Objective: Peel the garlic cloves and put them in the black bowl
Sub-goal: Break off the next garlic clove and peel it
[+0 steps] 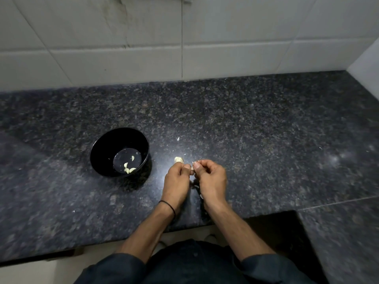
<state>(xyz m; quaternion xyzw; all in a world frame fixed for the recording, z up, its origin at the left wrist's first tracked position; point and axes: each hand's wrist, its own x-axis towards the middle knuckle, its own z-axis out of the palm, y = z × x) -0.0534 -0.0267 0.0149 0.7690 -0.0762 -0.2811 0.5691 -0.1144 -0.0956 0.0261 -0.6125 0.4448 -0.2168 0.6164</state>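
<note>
Fingers of left hand and right hand pinch one garlic clove.
Black bowl left of centre; garlic bits, perhaps unpeeled, just above the hands.

Your black bowl stands upright on the desk, to the left of your hands. A few pale peeled cloves lie on its glossy floor, mostly toward the near side. One garlic clove is pinched between your left hand and right hand. A small pale garlic clump lies on the desk just beyond them.
</note>
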